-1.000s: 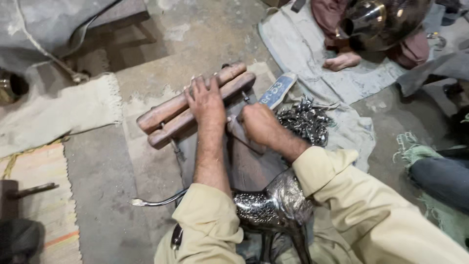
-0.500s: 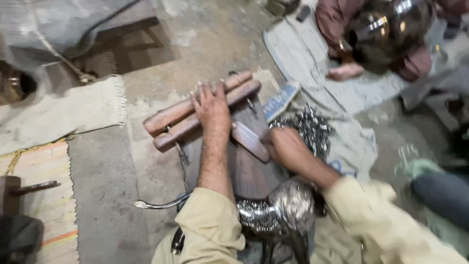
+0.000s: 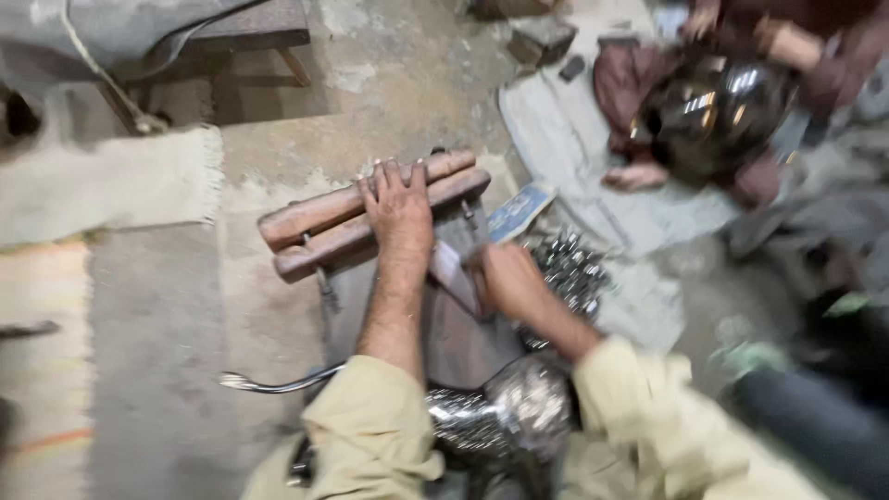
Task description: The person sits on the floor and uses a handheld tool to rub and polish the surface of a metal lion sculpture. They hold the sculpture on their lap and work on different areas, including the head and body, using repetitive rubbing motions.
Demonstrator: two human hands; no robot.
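Left hand (image 3: 398, 206) lies flat, fingers spread, grasping nothing, on two wooden bars (image 3: 370, 218); right hand (image 3: 500, 278) is clenched around a pale flat piece (image 3: 454, 274) beside them.

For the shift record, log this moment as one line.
left hand flat on paired wooden bars | right hand gripping small flat block | embossed metal piece in lap | co-worker holds shiny round vessel
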